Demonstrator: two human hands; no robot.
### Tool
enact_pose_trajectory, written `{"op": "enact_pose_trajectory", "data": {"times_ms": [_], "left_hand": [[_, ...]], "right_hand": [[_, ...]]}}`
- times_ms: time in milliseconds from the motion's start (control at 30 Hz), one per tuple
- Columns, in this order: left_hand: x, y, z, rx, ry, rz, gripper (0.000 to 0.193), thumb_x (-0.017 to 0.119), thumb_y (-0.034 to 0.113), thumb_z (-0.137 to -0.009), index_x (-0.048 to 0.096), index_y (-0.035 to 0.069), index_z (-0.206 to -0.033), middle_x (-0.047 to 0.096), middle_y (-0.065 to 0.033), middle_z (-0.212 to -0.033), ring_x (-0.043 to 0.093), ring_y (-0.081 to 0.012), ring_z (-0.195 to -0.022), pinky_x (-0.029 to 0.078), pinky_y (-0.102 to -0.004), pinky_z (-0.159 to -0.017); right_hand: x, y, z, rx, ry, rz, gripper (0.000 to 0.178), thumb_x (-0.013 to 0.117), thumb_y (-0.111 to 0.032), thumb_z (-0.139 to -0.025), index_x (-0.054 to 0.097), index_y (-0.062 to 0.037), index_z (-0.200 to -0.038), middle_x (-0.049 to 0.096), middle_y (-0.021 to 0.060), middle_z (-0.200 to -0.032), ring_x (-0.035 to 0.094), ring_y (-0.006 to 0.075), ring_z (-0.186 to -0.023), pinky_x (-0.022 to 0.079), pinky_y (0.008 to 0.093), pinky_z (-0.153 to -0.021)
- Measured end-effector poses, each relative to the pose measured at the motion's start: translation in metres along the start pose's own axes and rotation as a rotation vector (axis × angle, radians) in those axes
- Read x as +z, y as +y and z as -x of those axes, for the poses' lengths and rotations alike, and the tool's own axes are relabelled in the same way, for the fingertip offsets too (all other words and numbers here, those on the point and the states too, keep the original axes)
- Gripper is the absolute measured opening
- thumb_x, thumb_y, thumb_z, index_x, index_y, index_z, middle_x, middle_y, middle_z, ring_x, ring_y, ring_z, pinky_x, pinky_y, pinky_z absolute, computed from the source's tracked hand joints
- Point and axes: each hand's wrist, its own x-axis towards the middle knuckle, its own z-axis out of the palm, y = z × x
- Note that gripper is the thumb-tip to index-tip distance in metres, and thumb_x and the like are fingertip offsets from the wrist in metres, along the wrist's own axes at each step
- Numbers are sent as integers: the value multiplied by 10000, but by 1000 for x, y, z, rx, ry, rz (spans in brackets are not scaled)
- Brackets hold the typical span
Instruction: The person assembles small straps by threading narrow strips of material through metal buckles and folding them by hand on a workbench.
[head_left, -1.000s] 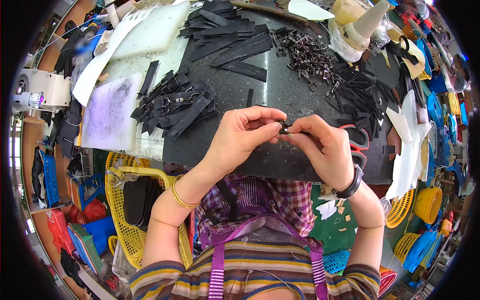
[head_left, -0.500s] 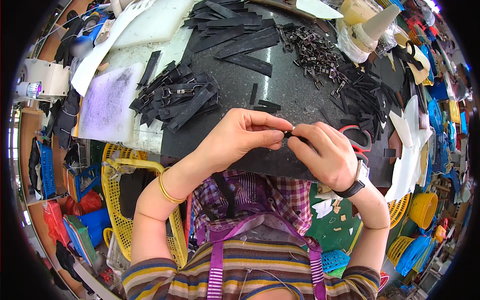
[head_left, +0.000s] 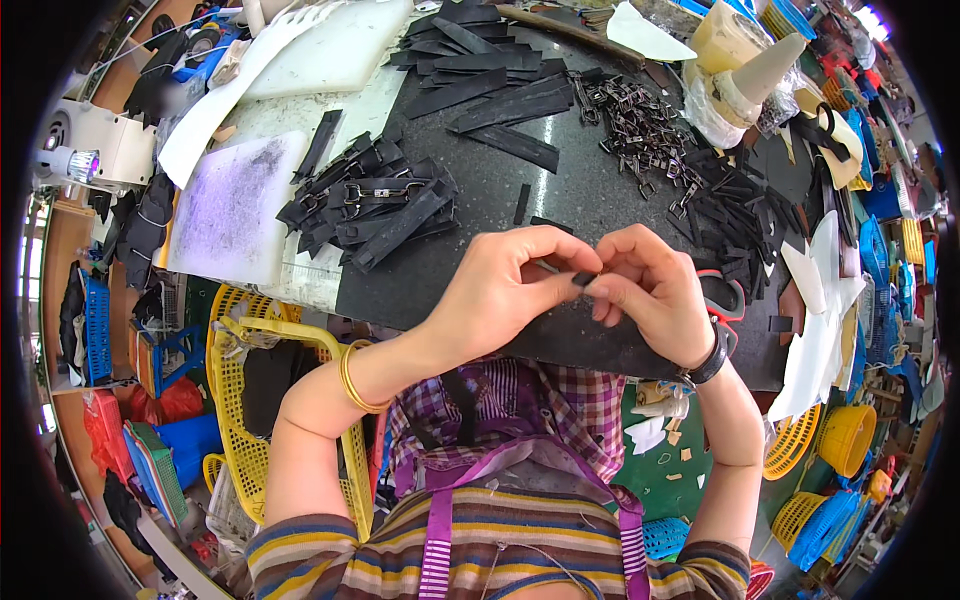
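Over the near edge of the dark table, my left hand (head_left: 505, 285) pinches a small black strip (head_left: 583, 279) between thumb and fingertips. My right hand (head_left: 660, 305) meets it there, its thumb and forefinger closed on the strip's other side. Most of the strip is covered by the fingers. Beyond the left hand lies a heap of black strips with metal buckles (head_left: 385, 192) on them. Loose metal buckles (head_left: 635, 125) are piled farther off, beside many short black strips (head_left: 745, 215). Red-handled scissors (head_left: 738, 302) rest just right of my right hand.
Longer black strips (head_left: 490, 75) are stacked at the far side. A stained white board (head_left: 235, 205) lies on the left, above a yellow basket (head_left: 225, 365). White sheet scraps (head_left: 808, 340) hang at the right edge. A grey cone (head_left: 768, 62) stands at the back right.
My right hand has turned from palm-down to fingers raised, thumb now toward me. The black strip shows more between the fingertips. The whole view has shifted slightly.
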Motion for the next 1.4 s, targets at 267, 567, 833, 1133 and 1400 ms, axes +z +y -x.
{"op": "enact_pose_trajectory", "data": {"times_ms": [267, 567, 833, 1133, 1400], "left_hand": [[-113, -6, -104, 382, 76, -1335, 213, 674, 91, -743, 624, 10, -933, 626, -117, -881, 603, -298, -854, 481, -375, -764], [-50, 35, -46, 494, 123, -1033, 184, 600, 24, -831, 646, 9, -1008, 651, -99, -908, 638, -201, -737, 506, -269, -668], [-23, 17, 4, -145, -54, 158, 240, 582, 23, -882, 607, -25, -1116, 639, -94, -1067, 630, -127, -894, 534, -259, -806], [-14, 22, 11, -63, -6, 43, 221, 615, -14, -854, 602, -23, -1074, 643, -66, -994, 627, -108, -881, 521, -237, -796], [-7, 16, 13, 230, 26, -298, 240, 659, -29, -795, 617, -10, -1031, 652, -83, -976, 640, -123, -861, 517, -242, -765]], "right_hand": [[-3, 7, 2, -183, 32, 272, 108, 654, -24, -787, 672, -25, -894, 653, 59, -772, 601, 109, -615, 464, 241, -551], [4, -9, 8, -161, 175, 222, 82, 660, -33, -799, 659, -8, -877, 677, 78, -784, 651, 126, -663, 492, 236, -588], [12, -13, 6, -236, 174, 290, 131, 664, -24, -790, 645, -19, -920, 673, 82, -748, 660, 137, -637, 499, 244, -569], [15, -18, 9, -352, 177, 458, 120, 686, -54, -774, 635, -24, -878, 647, 99, -765, 645, 224, -640, 493, 292, -571], [12, -24, 9, -379, 92, 458, 175, 669, 40, -756, 642, -5, -923, 642, 71, -749, 628, 119, -617, 483, 229, -556]]}}
